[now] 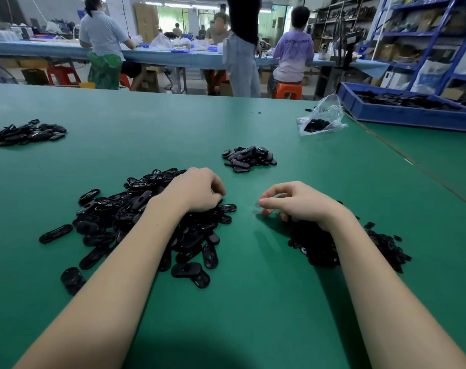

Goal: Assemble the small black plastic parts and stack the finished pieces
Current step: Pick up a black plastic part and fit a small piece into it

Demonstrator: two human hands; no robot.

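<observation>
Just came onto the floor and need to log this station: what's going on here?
A person sits at a green table sorting small black plastic parts. The left hand reaches into the big pile of oval shells; the right hand rests by a pile of smaller pieces, fingers curled. A small heap lies just beyond the hands.

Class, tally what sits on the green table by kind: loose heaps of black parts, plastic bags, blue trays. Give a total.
Loose heaps of black parts: 4
Clear plastic bag: 1
Blue tray: 1
Total: 6
</observation>
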